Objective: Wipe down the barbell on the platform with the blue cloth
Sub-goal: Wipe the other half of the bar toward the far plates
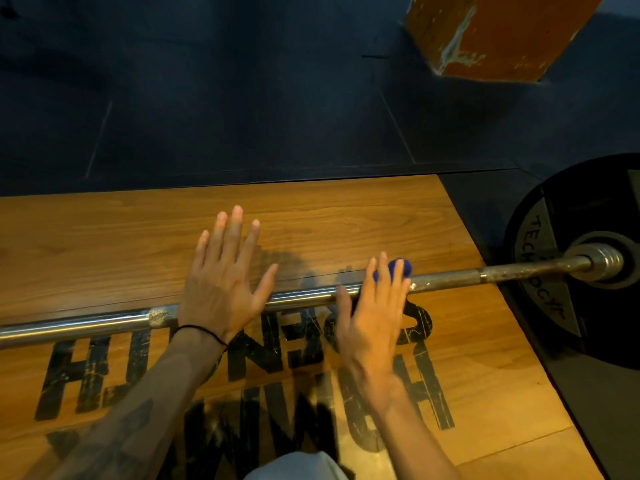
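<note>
While both hands are held flat above the bar, the barbell (311, 296) lies across the wooden platform (138, 230), running from the near left edge of the view toward a black weight plate (540, 271) at the right. Its middle stretch is shiny, with a pale scuffed patch just left of the left wrist, and the part toward the plate looks dull and rusty. Spread wide with fingers fanned and pointing away, the left hand (221, 282) covers the bar at its palm; a thin dark band circles that wrist. To its right, the right hand (370, 310) is open too, fingers straight and close together, gripping nothing. Beyond its fingertips a bit of the blue cloth (398, 266) shows, bunched on or just behind the bar; whether the fingers press it cannot be told. Large black worn letters are painted on the platform nearer the person. Dark floor tiles (242, 98) stretch beyond the far edge, and an orange-brown wooden box (502, 32) stands at the far right.
</note>
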